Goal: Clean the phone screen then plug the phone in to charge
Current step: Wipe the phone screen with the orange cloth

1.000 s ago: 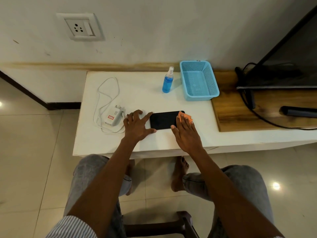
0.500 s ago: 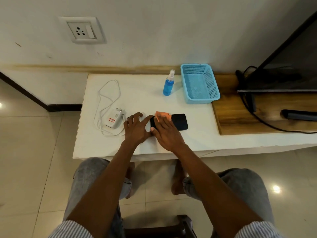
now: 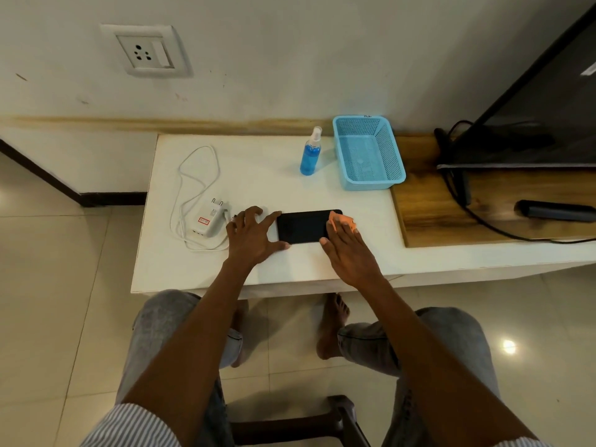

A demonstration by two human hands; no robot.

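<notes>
The phone (image 3: 303, 226) lies flat and face up near the front edge of the white tabletop (image 3: 258, 175), its dark screen being wiped by the right hand (image 3: 350, 250), whose straight fingers press an orange cloth (image 3: 343, 219) onto the phone's right end. Half a second earlier that hand and cloth were over the left end of the screen, and half a second before that at the right end, so the cloth has swept across and back: one full pass of a wiping stroke. The left hand (image 3: 254, 233) has kept its place, fingers spread, index finger and thumb bracing the phone's left edge so that it does not slide; neither hand's grip closes round anything. The cleaning step appears well under way, though whether the glass is clean cannot be told from here. The charger (image 3: 208, 221) with its looped white cable (image 3: 193, 175) lies just beside the left hand, untouched, and the wall socket (image 3: 146, 53) is well apart above the tabletop, so charging is not yet begun. A blue spray bottle (image 3: 310, 154) stands near a blue basket (image 3: 395, 156) at the back.
</notes>
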